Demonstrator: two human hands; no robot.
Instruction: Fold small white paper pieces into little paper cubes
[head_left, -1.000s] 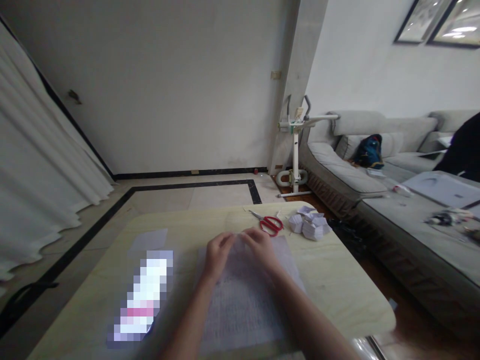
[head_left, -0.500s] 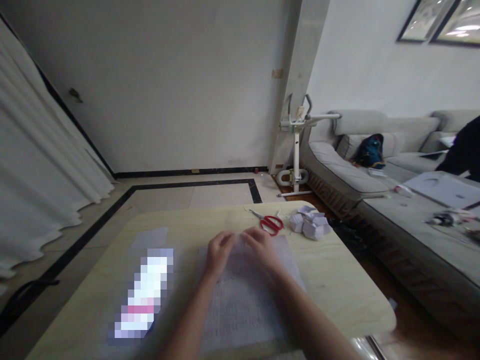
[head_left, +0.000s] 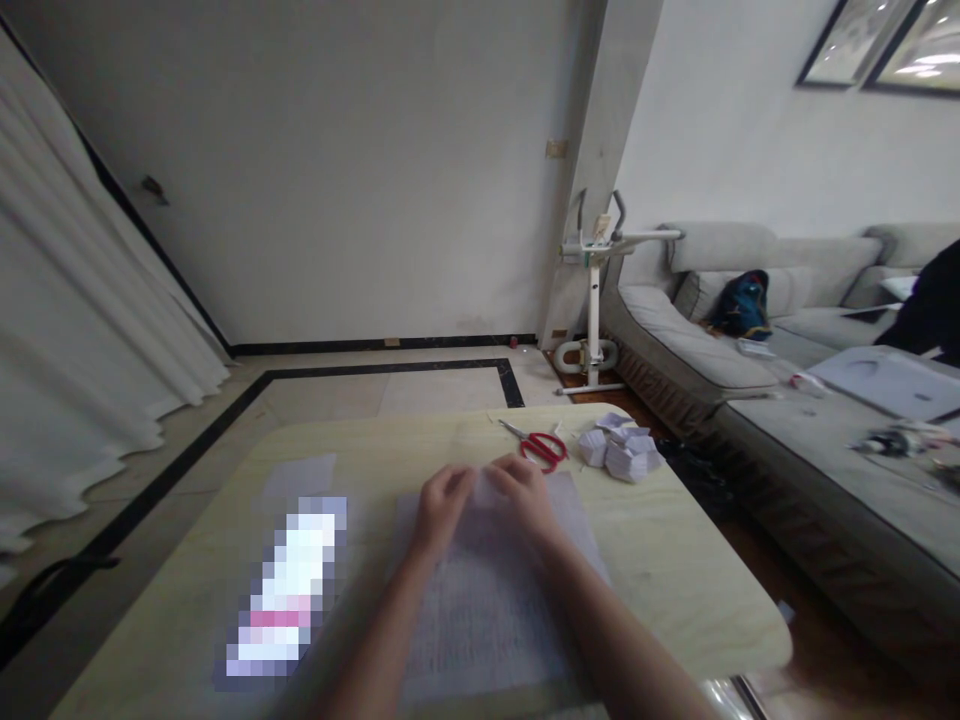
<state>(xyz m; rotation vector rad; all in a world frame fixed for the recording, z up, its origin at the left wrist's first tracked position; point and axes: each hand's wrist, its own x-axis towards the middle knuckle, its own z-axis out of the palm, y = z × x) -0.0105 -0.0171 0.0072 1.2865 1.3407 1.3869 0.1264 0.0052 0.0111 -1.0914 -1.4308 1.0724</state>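
Note:
My left hand and my right hand are close together over the far edge of a large printed sheet of paper. Fingers of both hands are pinched on a pale bit of paper between them. Whether this bit is part of the large sheet or a separate piece, I cannot tell. Just beyond my right hand lie scissors with red handles, blades pointing to the far left. To their right sits a cluster of folded paper pieces.
On the left of the wooden table are a blurred-out, lit phone-like object and a small white paper. A grey sofa stands to the right, with white exercise equipment behind the table. A person's dark sleeve shows at the right edge.
Both hands stay in nearly the same place, still pinching the paper between them. The view has shifted very slightly; nothing else has visibly moved.

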